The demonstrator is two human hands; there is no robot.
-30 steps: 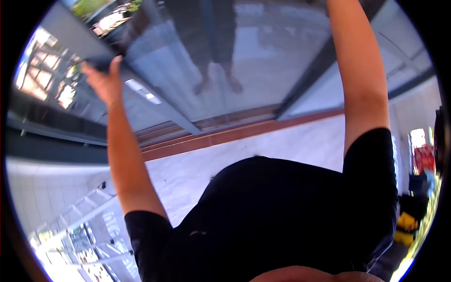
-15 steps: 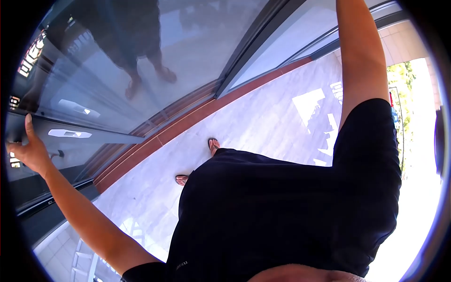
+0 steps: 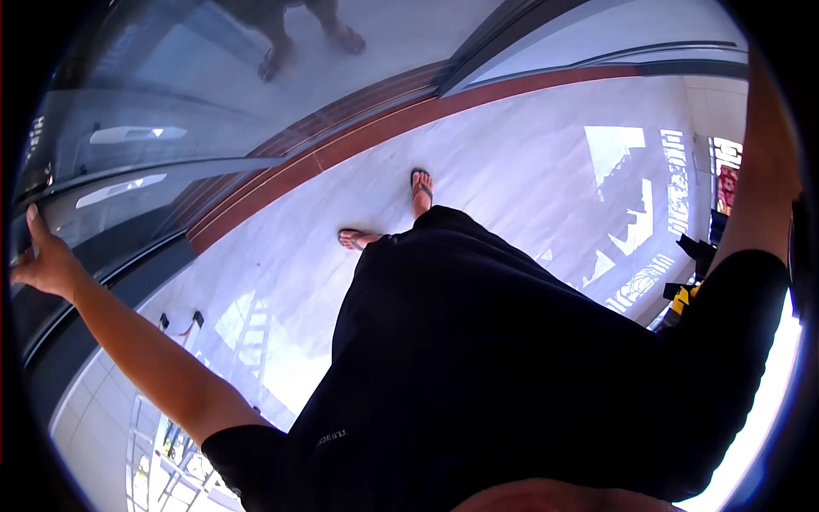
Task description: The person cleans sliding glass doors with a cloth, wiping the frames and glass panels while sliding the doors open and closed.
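Head view gives me, nearest, a matte black cloth shirt [image 3: 512, 367], the bare left hand [image 3: 47, 263] reaching out beside it. I see its thumb spread from its fingers at the dark-grey, smooth frame [image 3: 213, 172] of a glossy glass door panel [image 3: 196, 94], upper left; I cannot tell how firmly it presses. The right forearm [image 3: 768, 162] runs up the right edge, its hand's state unclear to me. Farther down, feet in dark flip-flops [image 3: 421, 185] stand on pale, veined floor [image 3: 503, 145]. Beyond curves a reddish-brown sill [image 3: 375, 130].
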